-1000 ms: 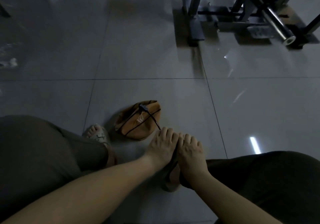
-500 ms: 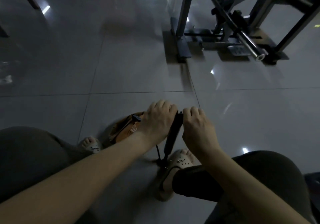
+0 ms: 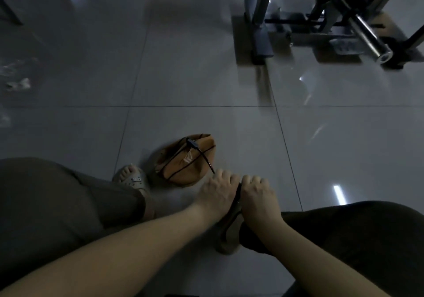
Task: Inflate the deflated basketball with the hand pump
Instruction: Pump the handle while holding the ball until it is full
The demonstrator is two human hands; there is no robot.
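Presently, both hands grip the T-handle of the hand pump (image 3: 237,196), of which only a narrow dark strip shows between them. The left hand (image 3: 218,193) covers the left side of the handle, its fingers (image 3: 226,177) curled down over it. The right hand (image 3: 258,195) covers the right side with its fingers curled in the same way. The two hands sit just beside each other, low and near the floor (image 3: 206,78). The pump barrel and base are largely hidden beneath the hands.

The deflated basketball (image 3: 183,165) lies on the tiled floor, just ahead and to the left of the left hand. It is orange-brown with black seams, collapsed and folded in on itself. A thin black hose (image 3: 205,159) runs from behind the left hand up across the ball to a black connector (image 3: 192,143) seated on the ball's upper surface.

The left foot, in a pale perforated sandal (image 3: 135,179), rests on the floor just left of the ball. A second sandal (image 3: 226,237) sits below the hands. A metal-framed gym machine (image 3: 332,21) with a chromed bar (image 3: 367,37) stands well apart at upper right.
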